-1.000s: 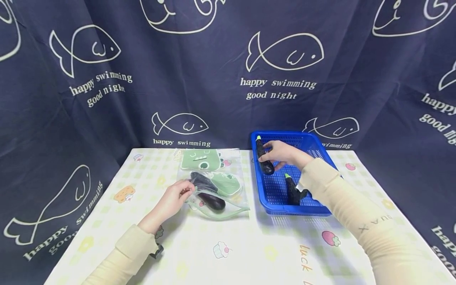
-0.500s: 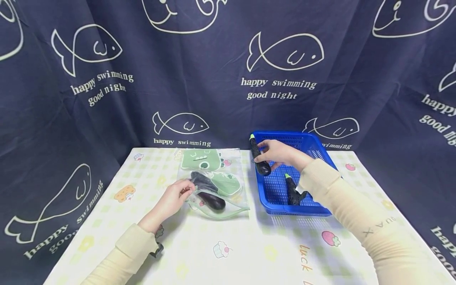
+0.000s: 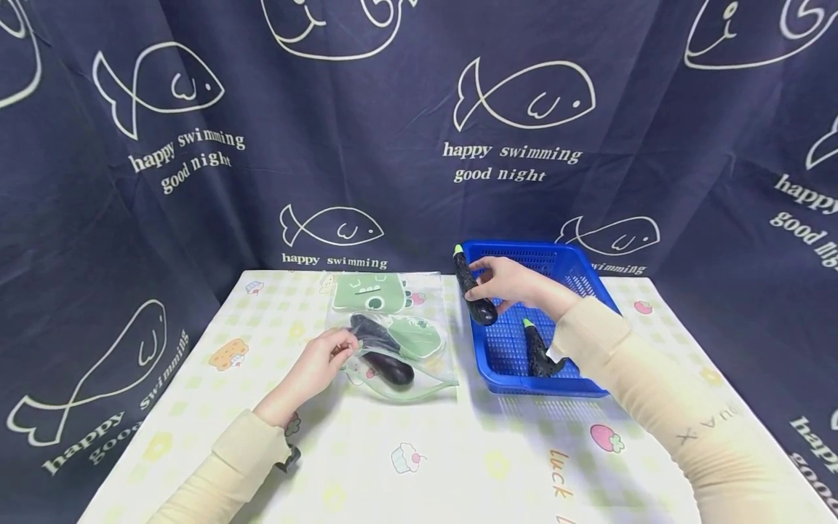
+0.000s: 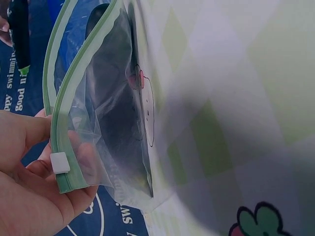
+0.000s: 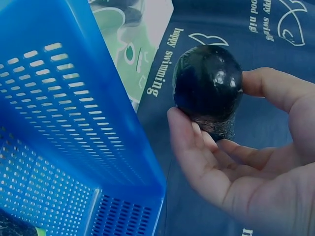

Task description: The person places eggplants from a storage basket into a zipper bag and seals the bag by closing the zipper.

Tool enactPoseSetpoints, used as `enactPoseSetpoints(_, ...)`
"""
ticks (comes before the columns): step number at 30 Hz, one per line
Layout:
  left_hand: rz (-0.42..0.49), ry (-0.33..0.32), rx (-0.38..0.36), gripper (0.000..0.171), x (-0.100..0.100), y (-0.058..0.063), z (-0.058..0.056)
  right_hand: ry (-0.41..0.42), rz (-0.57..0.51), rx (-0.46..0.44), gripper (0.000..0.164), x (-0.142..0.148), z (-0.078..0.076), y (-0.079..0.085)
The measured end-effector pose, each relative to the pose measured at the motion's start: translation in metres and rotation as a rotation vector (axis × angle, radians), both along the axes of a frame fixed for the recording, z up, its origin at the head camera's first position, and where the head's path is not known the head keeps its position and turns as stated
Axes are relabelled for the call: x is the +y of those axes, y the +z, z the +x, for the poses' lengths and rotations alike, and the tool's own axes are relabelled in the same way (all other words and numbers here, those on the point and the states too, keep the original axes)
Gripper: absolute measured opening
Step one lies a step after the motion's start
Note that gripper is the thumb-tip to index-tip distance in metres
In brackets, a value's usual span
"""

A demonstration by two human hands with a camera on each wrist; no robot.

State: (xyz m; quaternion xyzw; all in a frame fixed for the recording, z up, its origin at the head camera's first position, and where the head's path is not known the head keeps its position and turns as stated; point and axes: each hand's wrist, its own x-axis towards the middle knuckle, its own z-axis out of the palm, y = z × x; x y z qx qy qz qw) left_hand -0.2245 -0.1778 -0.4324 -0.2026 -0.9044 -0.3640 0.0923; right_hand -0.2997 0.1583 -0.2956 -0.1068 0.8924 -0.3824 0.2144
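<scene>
My left hand (image 3: 327, 354) pinches the green zip edge of a clear zip bag (image 3: 425, 371) beside its white slider (image 4: 60, 162). The bag's mouth gapes toward me, and two dark eggplants (image 3: 390, 370) lie inside. In my right hand (image 3: 507, 280) is another eggplant (image 3: 483, 311), gripped between thumb and fingers above the left wall of the blue basket (image 3: 481, 364). Its light-green stem end points away from me; the glossy round end (image 5: 209, 78) faces the right wrist camera. A dark, rough-skinned piece with a green tip (image 3: 538, 356) lies in the basket.
The patterned tablecloth (image 3: 366, 466) spreads in front of the bag and basket. Behind the table hangs a dark blue fish-print curtain (image 3: 406, 145). The basket stands close to the bag's right side, and its raised rim (image 3: 476, 349) faces the bag.
My right hand has carried the eggplant slightly left, from inside the basket to over its left rim. The left hand and the bag have stayed in place.
</scene>
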Motion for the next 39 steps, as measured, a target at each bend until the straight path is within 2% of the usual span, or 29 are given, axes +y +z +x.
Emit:
enactPoseSetpoints(10,0.005,-0.004,-0.001,0.012,0.0,0.002,0.0,0.011,-0.07,-0.015,0.065,-0.007,0.01,-0.002)
enactPoseSetpoints(17,0.003,-0.003,-0.003,0.013,0.0,0.001,0.0,0.043,-0.038,0.006,0.066,-0.012,0.02,-0.004)
enactPoseSetpoints(34,0.003,0.001,-0.001,0.014,-0.001,0.002,0.001,0.122,-0.081,0.025,0.064,-0.022,0.038,-0.01)
enactPoseSetpoints(39,0.003,0.001,-0.007,0.012,-0.001,0.002,0.001,0.132,-0.06,0.051,0.065,-0.027,0.043,-0.013)
